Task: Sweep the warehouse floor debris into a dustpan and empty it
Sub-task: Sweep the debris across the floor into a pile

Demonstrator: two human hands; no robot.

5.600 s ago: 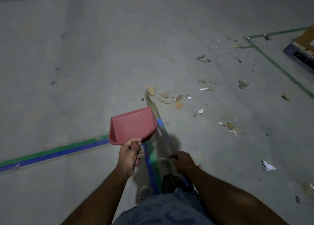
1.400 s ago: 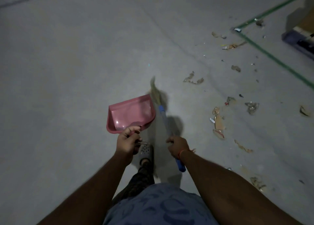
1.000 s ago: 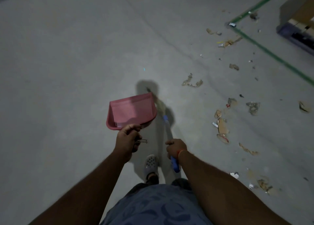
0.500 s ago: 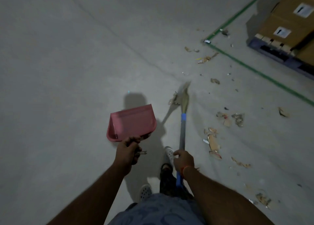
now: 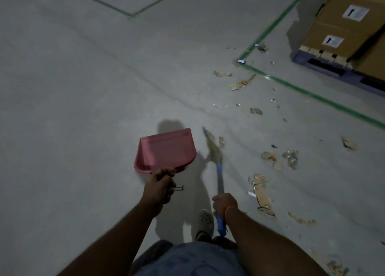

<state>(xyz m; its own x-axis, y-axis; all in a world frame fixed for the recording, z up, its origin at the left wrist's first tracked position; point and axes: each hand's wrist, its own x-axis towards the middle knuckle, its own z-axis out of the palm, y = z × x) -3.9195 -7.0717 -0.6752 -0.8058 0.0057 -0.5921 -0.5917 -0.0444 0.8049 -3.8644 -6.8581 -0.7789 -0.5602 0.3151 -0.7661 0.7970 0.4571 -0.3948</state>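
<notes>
The floor (image 5: 83, 109) is bare grey concrete, dimly lit, with a faint crack line running across it beyond the dustpan. Green tape lines (image 5: 312, 95) mark a bay to the far right of the dustpan; a second taped corner lies far beyond it. Brown cartons (image 5: 345, 25) with arrow labels sit on a dark pallet (image 5: 333, 69) inside that bay.

The debris (image 5: 262, 194), mostly torn cardboard and scraps of paper and film, lies scattered right of the dustpan, reaching from near the person's shoe (image 5: 205, 223) out to the tape corner. None appears to be in the pan; the task looks barely begun.

The dustpan (image 5: 166, 150), pink plastic, is held off the floor, mouth pointing away from the person. The left hand (image 5: 159, 187) has its fingers curled round the handle behind it; a small metal piece juts from the grip, its nature unclear.

The broom (image 5: 214, 152) stands just right of the dustpan, bristles at the floor beside one scrap (image 5: 221, 141). The right hand (image 5: 225, 202) is closed round its blue handle.

Recommendation for the sweep: draw the scattered pieces toward one heap with short, low strokes, since light film and paper are likely to skitter. Gather the outliers near the tape first, then set the dustpan lip flat against the concrete before pushing the heap in.
</notes>
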